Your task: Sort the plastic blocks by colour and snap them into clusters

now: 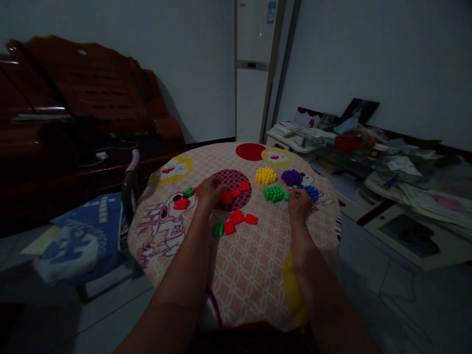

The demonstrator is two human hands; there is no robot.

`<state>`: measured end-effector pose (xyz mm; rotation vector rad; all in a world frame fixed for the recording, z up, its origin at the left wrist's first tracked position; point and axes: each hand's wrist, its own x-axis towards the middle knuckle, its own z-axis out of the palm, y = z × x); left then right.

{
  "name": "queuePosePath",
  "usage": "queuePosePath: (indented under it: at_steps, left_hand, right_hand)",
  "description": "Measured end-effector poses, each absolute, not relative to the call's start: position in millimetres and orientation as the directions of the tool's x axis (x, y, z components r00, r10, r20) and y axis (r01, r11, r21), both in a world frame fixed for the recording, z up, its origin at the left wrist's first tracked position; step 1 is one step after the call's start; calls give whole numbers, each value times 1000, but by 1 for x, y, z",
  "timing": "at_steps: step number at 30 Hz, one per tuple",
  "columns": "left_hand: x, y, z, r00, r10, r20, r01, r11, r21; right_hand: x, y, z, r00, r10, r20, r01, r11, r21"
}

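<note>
The cloth-covered counter [245,265] is spreading out in front of me, and everything I'm working with is lying on top of it. My left grip [211,191] is hanging over its left-middle part, fingertips bent down beside red pieces; my right grip [300,202] is sitting at the right, by the blue cluster [312,192]. The green cluster [273,193], yellow cluster [265,175] and purple cluster [292,177] are standing near it.

Smaller sets are lying leftward: a run of red pieces [226,197] beside my left grip, a nearer red group [236,217], and a short red set [181,203] farther left. Green is appearing there in two spots — some green pieces [218,229] ending the nearer group, and a green bit [189,191] beyond the short set. I'm judging this as partway along: red is looking spread out, green is looking just begun, and yellow, purple and blue are seemingly waiting in their clusters.

My right grip is hiding part of the blue cluster. My left fingers are masking their own tips, so whether they're pinching anything I'm not able to tell. At my right fingertips a small green piece [286,195] is showing — grasped or merely touched, I can't say. Dimness is blurring the joins.
</note>
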<state>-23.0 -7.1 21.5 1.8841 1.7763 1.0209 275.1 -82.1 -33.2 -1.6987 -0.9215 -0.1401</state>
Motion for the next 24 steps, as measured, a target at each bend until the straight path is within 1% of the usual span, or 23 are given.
queuePosePath:
  at_steps: [5, 7, 11, 17, 21, 24]
  left_hand:
    - [-20, -12, 29, 20, 964, 264, 680, -207, 703]
    - [-17, -13, 30, 50, 965, 258, 660, -226, 716]
    - [-16, -13, 30, 76, 963, 259, 645, -245, 723]
    - [-22, -11, 29, 67, 966, 250, 618, -238, 750]
    - [-25, -11, 30, 49, 971, 236, 592, -219, 776]
    - [-25, -12, 31, 50, 972, 231, 601, -214, 770]
  right_hand:
    - [271, -83, -29, 661, 538, 523, 695, -178, -697]
    - [269, -82, -28, 642, 571, 512, 713, -198, -673]
    - [269, -81, -27, 586, 642, 495, 727, -145, -672]
    - [275, -81, -27, 612, 619, 492, 708, -151, -690]
    - [277, -78, -30, 591, 675, 442, 677, -117, -726]
    - [278, -76, -34, 570, 696, 437, 664, -76, -744]
